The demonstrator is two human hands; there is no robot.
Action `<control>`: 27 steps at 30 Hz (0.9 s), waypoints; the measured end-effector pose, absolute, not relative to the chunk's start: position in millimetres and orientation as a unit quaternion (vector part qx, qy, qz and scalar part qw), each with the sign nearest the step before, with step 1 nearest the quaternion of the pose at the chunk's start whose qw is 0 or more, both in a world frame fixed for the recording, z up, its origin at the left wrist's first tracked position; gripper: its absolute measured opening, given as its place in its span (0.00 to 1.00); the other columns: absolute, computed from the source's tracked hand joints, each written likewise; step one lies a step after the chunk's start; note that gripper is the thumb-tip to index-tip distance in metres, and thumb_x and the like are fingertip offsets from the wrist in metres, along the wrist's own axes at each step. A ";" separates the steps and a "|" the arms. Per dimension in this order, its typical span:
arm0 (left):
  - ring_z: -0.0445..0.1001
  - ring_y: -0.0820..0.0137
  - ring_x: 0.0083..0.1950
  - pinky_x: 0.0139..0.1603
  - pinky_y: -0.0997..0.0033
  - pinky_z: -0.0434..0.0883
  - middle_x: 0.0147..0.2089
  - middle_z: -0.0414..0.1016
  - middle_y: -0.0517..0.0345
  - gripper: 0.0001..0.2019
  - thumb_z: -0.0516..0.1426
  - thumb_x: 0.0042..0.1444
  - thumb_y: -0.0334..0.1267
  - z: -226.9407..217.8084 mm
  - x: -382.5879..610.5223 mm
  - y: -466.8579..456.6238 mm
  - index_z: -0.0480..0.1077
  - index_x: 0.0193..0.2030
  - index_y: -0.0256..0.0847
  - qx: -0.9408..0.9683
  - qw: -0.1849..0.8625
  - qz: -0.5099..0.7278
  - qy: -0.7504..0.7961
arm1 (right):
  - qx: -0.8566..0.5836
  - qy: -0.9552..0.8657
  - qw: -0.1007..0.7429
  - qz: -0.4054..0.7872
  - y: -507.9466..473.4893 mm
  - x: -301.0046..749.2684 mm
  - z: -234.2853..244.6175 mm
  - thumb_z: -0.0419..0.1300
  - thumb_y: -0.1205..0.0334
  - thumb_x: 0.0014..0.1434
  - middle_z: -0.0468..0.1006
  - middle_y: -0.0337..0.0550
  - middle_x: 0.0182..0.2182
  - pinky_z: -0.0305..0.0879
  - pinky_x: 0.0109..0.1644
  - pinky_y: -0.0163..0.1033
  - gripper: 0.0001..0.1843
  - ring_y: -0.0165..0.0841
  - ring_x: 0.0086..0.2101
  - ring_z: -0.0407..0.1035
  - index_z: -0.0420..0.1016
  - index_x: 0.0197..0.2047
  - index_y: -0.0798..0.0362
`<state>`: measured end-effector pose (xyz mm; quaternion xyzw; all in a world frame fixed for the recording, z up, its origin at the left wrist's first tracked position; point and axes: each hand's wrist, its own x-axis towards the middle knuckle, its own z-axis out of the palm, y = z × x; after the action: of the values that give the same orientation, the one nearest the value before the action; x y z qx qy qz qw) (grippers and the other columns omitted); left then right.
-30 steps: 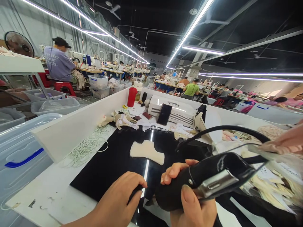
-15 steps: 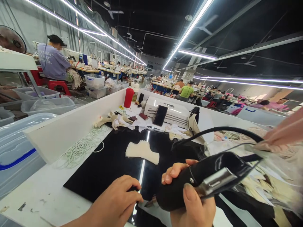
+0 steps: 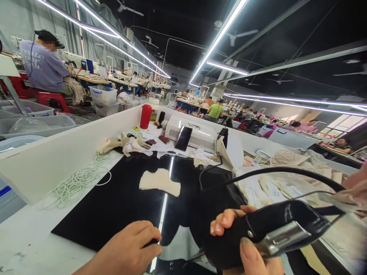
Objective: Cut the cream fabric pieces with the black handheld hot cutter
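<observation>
My right hand (image 3: 249, 248) is wrapped round a black corded hand tool (image 3: 283, 221) with a metal lever along its side; its exact kind I cannot make out. A thin metal tip (image 3: 197, 255) juts from its lower left end. My left hand (image 3: 130, 246) hovers over the glossy black board (image 3: 100, 206) with half-curled fingers, a gap between thumb and forefinger, and nothing visible in it. Beyond both hands lies a cream fabric piece (image 3: 159, 182), apparently a stack, on the board. Between the hands shows a pale grey patch (image 3: 181, 238) with curved edges.
A tangle of pale green cord (image 3: 77, 181) lies left. Behind the board are a white vented machine (image 3: 197, 133), a phone (image 3: 184, 138), a red bottle (image 3: 146, 116) and fabric scraps (image 3: 134, 146). The tool's black cable (image 3: 286, 170) arches right. A seated person (image 3: 44, 65) works far left.
My view has turned right, so the table things sit further left. My right hand with the tool shows lower and further right, and more of the pale patch appears. Left hand looks unchanged in pose.
</observation>
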<state>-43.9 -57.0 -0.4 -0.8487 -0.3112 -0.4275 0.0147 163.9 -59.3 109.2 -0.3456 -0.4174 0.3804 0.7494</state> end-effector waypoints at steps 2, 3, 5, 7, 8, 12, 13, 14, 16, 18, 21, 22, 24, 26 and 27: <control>0.78 0.67 0.42 0.47 0.73 0.76 0.42 0.80 0.58 0.16 0.51 0.61 0.21 8.1 -42.4 -57.4 0.76 0.41 0.46 -0.858 0.000 -0.414 -0.304 | -0.364 -0.410 0.753 0.365 -51.1 170.6 107.5 0.73 0.47 0.56 0.75 0.33 0.32 0.70 0.37 0.40 0.22 0.30 0.31 0.69 0.73 0.50 0.42; 0.78 0.67 0.42 0.46 0.73 0.76 0.42 0.80 0.58 0.17 0.52 0.61 0.21 15.9 -42.5 -58.0 0.76 0.41 0.46 -0.865 -0.015 -0.400 -0.301 | -0.372 -0.407 0.753 0.360 -47.9 174.0 107.1 0.73 0.47 0.56 0.75 0.33 0.32 0.70 0.38 0.40 0.22 0.30 0.31 0.69 0.73 0.50 0.42; 0.79 0.66 0.48 0.51 0.72 0.76 0.47 0.80 0.57 0.17 0.53 0.61 0.20 35.9 -43.6 -57.6 0.76 0.45 0.45 -0.887 -0.084 -0.315 -0.328 | -0.382 -0.405 0.752 0.353 -44.4 180.4 107.7 0.73 0.48 0.56 0.75 0.34 0.32 0.71 0.37 0.40 0.21 0.31 0.31 0.70 0.74 0.50 0.43; 0.78 0.66 0.50 0.55 0.71 0.75 0.48 0.80 0.58 0.16 0.54 0.63 0.19 56.7 -44.2 -53.1 0.75 0.46 0.44 -0.889 -0.136 -0.280 -0.336 | -0.374 -0.417 0.751 0.349 -44.4 184.1 109.9 0.73 0.48 0.56 0.76 0.35 0.32 0.72 0.35 0.42 0.21 0.32 0.30 0.70 0.74 0.49 0.43; 0.78 0.67 0.50 0.57 0.71 0.74 0.48 0.80 0.59 0.14 0.55 0.65 0.20 65.7 -43.8 -49.2 0.75 0.47 0.44 -0.890 -0.162 -0.272 -0.328 | -0.368 -0.422 0.751 0.350 -45.2 184.4 111.5 0.73 0.49 0.56 0.76 0.35 0.32 0.72 0.34 0.42 0.21 0.32 0.29 0.70 0.74 0.49 0.44; 0.74 0.64 0.63 0.69 0.66 0.67 0.57 0.80 0.59 0.21 0.66 0.60 0.24 82.8 -39.4 -29.4 0.73 0.57 0.46 -0.881 -0.281 -0.213 -0.316 | -0.356 -0.408 0.754 0.372 -47.4 174.6 117.4 0.74 0.47 0.54 0.75 0.34 0.31 0.72 0.35 0.40 0.22 0.31 0.29 0.70 0.75 0.48 0.43; 0.71 0.61 0.67 0.71 0.63 0.66 0.59 0.79 0.57 0.24 0.69 0.58 0.27 82.4 -38.6 -25.2 0.72 0.60 0.46 -0.879 -0.300 -0.193 -0.317 | -0.353 -0.401 0.756 0.377 -46.5 170.7 117.8 0.74 0.46 0.54 0.75 0.34 0.31 0.72 0.35 0.39 0.23 0.31 0.30 0.69 0.75 0.49 0.43; 0.68 0.58 0.71 0.72 0.59 0.65 0.61 0.78 0.54 0.28 0.70 0.57 0.30 80.6 -38.1 -21.6 0.71 0.63 0.46 -0.878 -0.314 -0.175 -0.317 | -0.349 -0.400 0.757 0.380 -44.8 166.7 117.6 0.74 0.46 0.54 0.75 0.33 0.31 0.71 0.35 0.38 0.23 0.30 0.30 0.69 0.75 0.49 0.42; 0.62 0.52 0.75 0.75 0.48 0.60 0.65 0.76 0.50 0.33 0.72 0.56 0.37 74.7 -38.5 -16.6 0.69 0.67 0.46 -0.878 -0.330 -0.145 -0.315 | -0.339 -0.409 0.756 0.382 -39.9 159.7 115.7 0.73 0.46 0.55 0.75 0.33 0.31 0.71 0.35 0.38 0.22 0.30 0.30 0.69 0.74 0.49 0.42; 0.60 0.49 0.76 0.77 0.39 0.52 0.67 0.74 0.46 0.35 0.72 0.56 0.41 68.7 -40.3 -13.9 0.67 0.69 0.45 -0.880 -0.339 -0.129 -0.308 | -0.330 -0.423 0.753 0.380 -34.7 153.9 112.9 0.73 0.48 0.57 0.75 0.34 0.31 0.72 0.35 0.39 0.21 0.30 0.29 0.69 0.74 0.49 0.43; 0.60 0.48 0.76 0.77 0.36 0.49 0.68 0.73 0.43 0.35 0.71 0.57 0.44 64.4 -43.6 -12.4 0.67 0.70 0.45 -0.878 -0.347 -0.123 -0.306 | -0.325 -0.419 0.755 0.385 -29.8 145.9 109.8 0.73 0.48 0.56 0.75 0.33 0.30 0.71 0.35 0.39 0.21 0.30 0.30 0.69 0.74 0.50 0.43; 0.60 0.48 0.76 0.77 0.35 0.49 0.67 0.74 0.43 0.35 0.70 0.58 0.44 64.2 -44.5 -12.3 0.67 0.70 0.45 -0.877 -0.349 -0.124 -0.307 | -0.327 -0.414 0.756 0.387 -29.0 143.4 109.2 0.73 0.48 0.56 0.75 0.33 0.31 0.71 0.36 0.39 0.22 0.30 0.30 0.69 0.73 0.50 0.43; 0.61 0.49 0.75 0.77 0.35 0.48 0.66 0.74 0.44 0.34 0.70 0.58 0.44 64.7 -45.9 -12.5 0.67 0.70 0.45 -0.875 -0.352 -0.128 -0.306 | -0.330 -0.414 0.754 0.389 -28.0 139.6 108.3 0.72 0.48 0.57 0.74 0.33 0.32 0.70 0.37 0.40 0.22 0.30 0.31 0.69 0.73 0.51 0.42; 0.62 0.50 0.75 0.77 0.36 0.47 0.66 0.75 0.45 0.34 0.69 0.59 0.44 64.9 -46.8 -13.0 0.66 0.70 0.45 -0.877 -0.351 -0.134 -0.300 | -0.331 -0.423 0.749 0.388 -26.4 138.4 106.9 0.71 0.48 0.59 0.74 0.33 0.32 0.71 0.38 0.40 0.20 0.31 0.31 0.69 0.72 0.51 0.42; 0.63 0.51 0.75 0.77 0.36 0.46 0.65 0.75 0.46 0.34 0.68 0.59 0.43 64.5 -47.1 -13.3 0.65 0.70 0.45 -0.878 -0.349 -0.139 -0.298 | -0.331 -0.428 0.748 0.385 -25.2 138.9 105.9 0.70 0.49 0.60 0.74 0.33 0.32 0.71 0.38 0.40 0.19 0.31 0.32 0.69 0.72 0.51 0.41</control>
<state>-47.1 -13.3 64.5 -0.8778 -0.2976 -0.1386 -0.3488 138.9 -25.2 105.9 -0.3312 -0.4278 0.3851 0.7476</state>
